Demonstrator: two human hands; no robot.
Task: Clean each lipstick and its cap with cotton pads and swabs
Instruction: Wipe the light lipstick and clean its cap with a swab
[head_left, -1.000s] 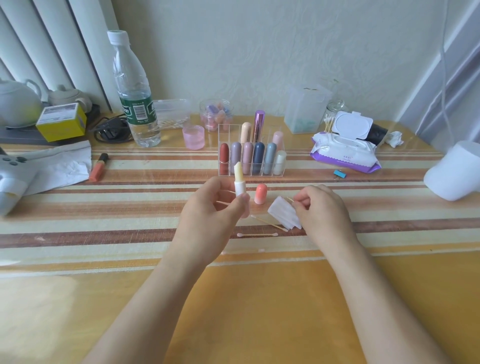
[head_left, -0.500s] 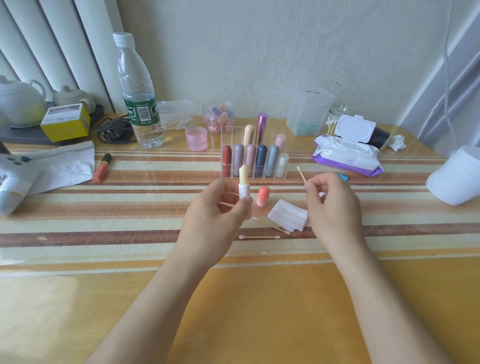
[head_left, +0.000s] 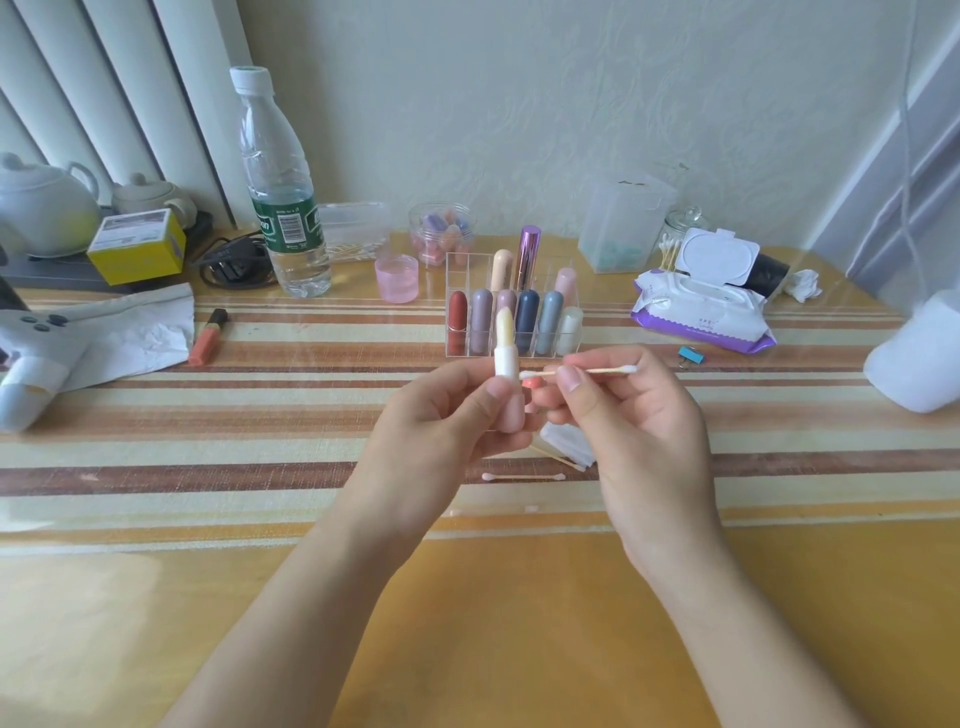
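Note:
My left hand (head_left: 441, 431) grips an uncapped lipstick (head_left: 506, 358) upright, with a pale yellow stick, a white collar and a pink base. My right hand (head_left: 634, 421) pinches a cotton swab (head_left: 597, 370) level, and its left tip touches the white collar. The lipstick's coral cap (head_left: 532, 383) stands on the table behind my fingers, mostly hidden. A folded cotton pad (head_left: 563, 441) lies under my right hand beside two used swabs (head_left: 522, 476). A clear organiser (head_left: 511, 312) behind holds several capped lipsticks.
A water bottle (head_left: 283, 208), a pink jar (head_left: 396, 278) and a jar of caps (head_left: 441, 234) stand at the back. An open wipes pack (head_left: 701, 306) and a swab jar (head_left: 675, 244) sit back right. An orange lip gloss tube (head_left: 208, 338) and crumpled paper (head_left: 135, 332) lie left, a white object (head_left: 919, 358) at the right edge.
My right hand let go of the cotton pad, took up a swab and brought it level against the lipstick's collar. My left hand raised the lipstick slightly.

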